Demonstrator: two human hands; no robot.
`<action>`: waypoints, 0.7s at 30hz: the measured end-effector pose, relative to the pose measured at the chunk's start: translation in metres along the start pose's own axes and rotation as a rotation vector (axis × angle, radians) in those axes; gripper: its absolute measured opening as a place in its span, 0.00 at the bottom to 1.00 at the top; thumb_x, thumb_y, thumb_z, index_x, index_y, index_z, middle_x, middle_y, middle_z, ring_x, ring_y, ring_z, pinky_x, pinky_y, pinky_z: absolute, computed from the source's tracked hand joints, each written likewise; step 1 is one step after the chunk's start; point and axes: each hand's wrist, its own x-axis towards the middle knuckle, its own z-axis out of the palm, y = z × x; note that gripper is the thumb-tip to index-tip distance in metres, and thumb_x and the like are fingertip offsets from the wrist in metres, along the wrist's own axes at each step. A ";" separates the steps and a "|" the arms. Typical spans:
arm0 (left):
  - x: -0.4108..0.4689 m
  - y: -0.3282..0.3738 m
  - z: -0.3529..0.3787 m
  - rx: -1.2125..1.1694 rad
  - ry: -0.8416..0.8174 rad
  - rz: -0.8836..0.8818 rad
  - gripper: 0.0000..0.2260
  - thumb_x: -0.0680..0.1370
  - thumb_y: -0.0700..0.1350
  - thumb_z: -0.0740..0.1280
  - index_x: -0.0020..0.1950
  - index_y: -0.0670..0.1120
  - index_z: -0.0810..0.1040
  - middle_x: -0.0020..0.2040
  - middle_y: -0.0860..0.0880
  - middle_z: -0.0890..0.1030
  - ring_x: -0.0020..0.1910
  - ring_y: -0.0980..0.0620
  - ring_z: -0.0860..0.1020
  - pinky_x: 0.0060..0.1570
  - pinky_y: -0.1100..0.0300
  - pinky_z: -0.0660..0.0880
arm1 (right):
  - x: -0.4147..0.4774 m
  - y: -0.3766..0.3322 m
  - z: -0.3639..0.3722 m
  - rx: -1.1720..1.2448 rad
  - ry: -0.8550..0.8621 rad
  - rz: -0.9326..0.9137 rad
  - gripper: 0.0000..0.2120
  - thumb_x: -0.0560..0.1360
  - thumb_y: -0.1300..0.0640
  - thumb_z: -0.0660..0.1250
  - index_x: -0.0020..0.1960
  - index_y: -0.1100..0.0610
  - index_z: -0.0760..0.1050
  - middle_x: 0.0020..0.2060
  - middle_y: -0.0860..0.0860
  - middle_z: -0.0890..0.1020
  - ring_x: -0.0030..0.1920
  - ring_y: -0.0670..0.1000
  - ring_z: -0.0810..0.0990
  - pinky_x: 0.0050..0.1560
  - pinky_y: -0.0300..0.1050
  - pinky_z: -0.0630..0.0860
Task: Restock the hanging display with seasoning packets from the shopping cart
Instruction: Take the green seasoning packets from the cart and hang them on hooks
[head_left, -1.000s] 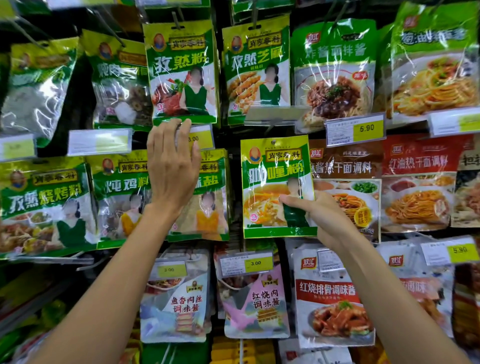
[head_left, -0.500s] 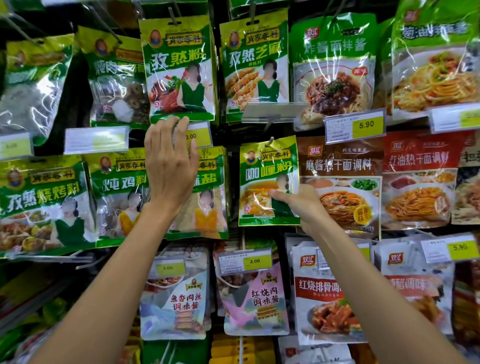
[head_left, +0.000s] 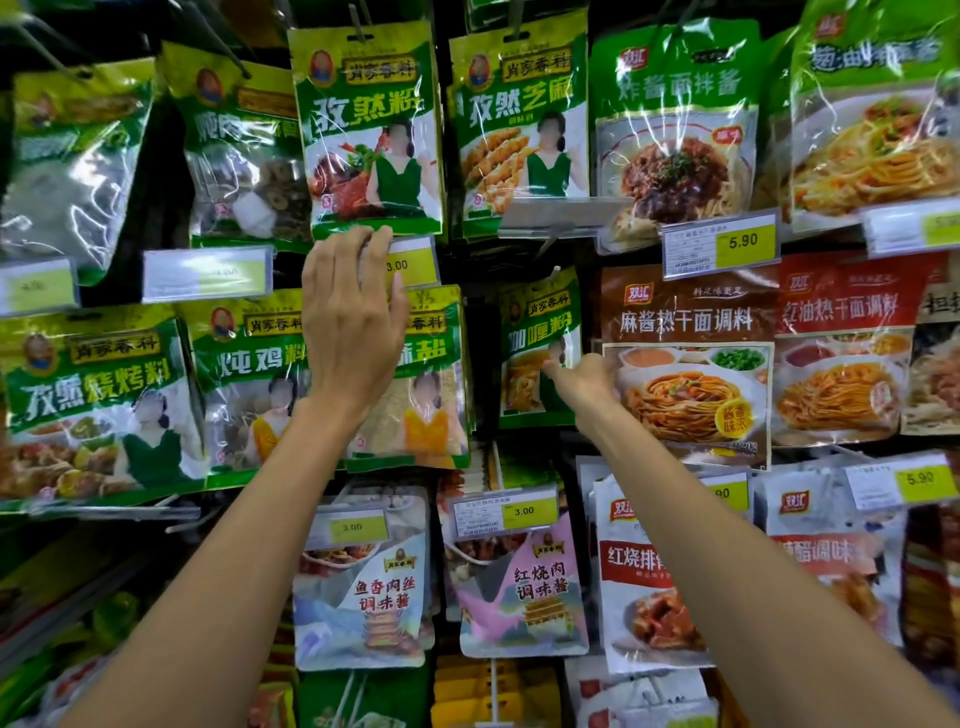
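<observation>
Right hand is apparently pinching the green packet. Left hand is resting flat on a price tag.

curry packet between seasoning packets on its left and noodle sauce packet on its right

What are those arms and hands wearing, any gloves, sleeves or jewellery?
Nothing visible: the left hand and right hand have no gloves, rings or watch, and the left arm and right arm show no sleeve up to the picture's edge.
</observation>
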 end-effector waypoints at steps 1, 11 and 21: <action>0.000 -0.001 -0.001 -0.007 -0.006 0.003 0.16 0.81 0.43 0.58 0.66 0.36 0.72 0.61 0.36 0.75 0.61 0.38 0.73 0.67 0.46 0.65 | -0.003 0.001 0.000 0.001 0.001 -0.002 0.22 0.80 0.52 0.64 0.63 0.70 0.70 0.52 0.60 0.77 0.55 0.60 0.75 0.47 0.47 0.69; -0.009 0.015 -0.016 -0.135 0.032 0.067 0.16 0.80 0.38 0.60 0.66 0.35 0.72 0.62 0.36 0.76 0.62 0.38 0.73 0.65 0.45 0.68 | -0.085 0.018 -0.030 -0.111 0.151 -0.289 0.13 0.81 0.58 0.61 0.62 0.64 0.72 0.47 0.55 0.81 0.49 0.53 0.78 0.46 0.43 0.71; -0.165 0.220 -0.043 -1.092 -0.697 -0.099 0.12 0.82 0.42 0.58 0.51 0.37 0.78 0.46 0.40 0.79 0.46 0.43 0.77 0.47 0.55 0.69 | -0.214 0.163 -0.151 -0.103 0.316 -0.087 0.06 0.82 0.53 0.61 0.52 0.53 0.76 0.41 0.49 0.82 0.42 0.47 0.82 0.46 0.50 0.80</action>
